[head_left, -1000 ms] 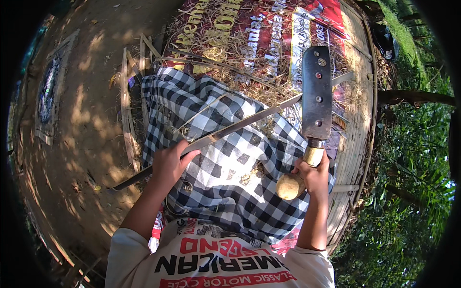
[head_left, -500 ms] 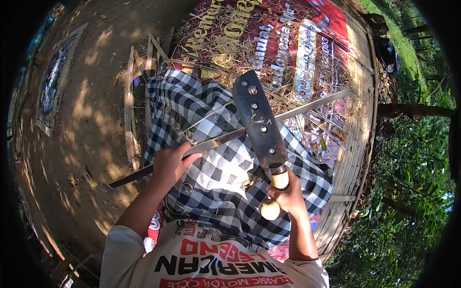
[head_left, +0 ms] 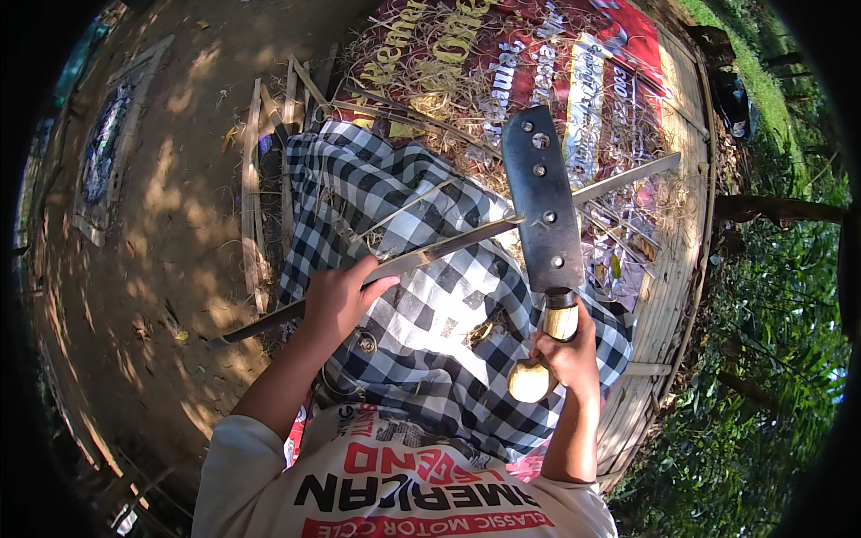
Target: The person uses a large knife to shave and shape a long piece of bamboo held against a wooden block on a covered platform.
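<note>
My left hand [head_left: 341, 300] is closed round a long, thin strip [head_left: 439, 249] that looks like bamboo. The strip slants across my lap, its dark end low at the left and its paler end up at the right. In my right hand [head_left: 574, 351] is the pale, round-knobbed wooden handle of a cleaver [head_left: 541, 193]. Its broad dark blade, pierced by several holes, points away from me and crosses over the strip's right half. A thin curl of shaving shows at the blade's left edge. Under both lies a black-and-white checked cloth [head_left: 327, 175] spread over my lap.
Curled shavings [head_left: 430, 85] litter a red printed banner [head_left: 619, 40] beyond the cloth. Bamboo slats [head_left: 695, 134] edge the platform at right, with green plants [head_left: 762, 296] past them. Loose strips [head_left: 252, 211] lie at left beside bare earth [head_left: 179, 269].
The cleaver has slid rightward along the strip, away from my left hand, its blade now more upright in view. My left hand keeps its hold on the strip. The whole view has shifted slightly.
</note>
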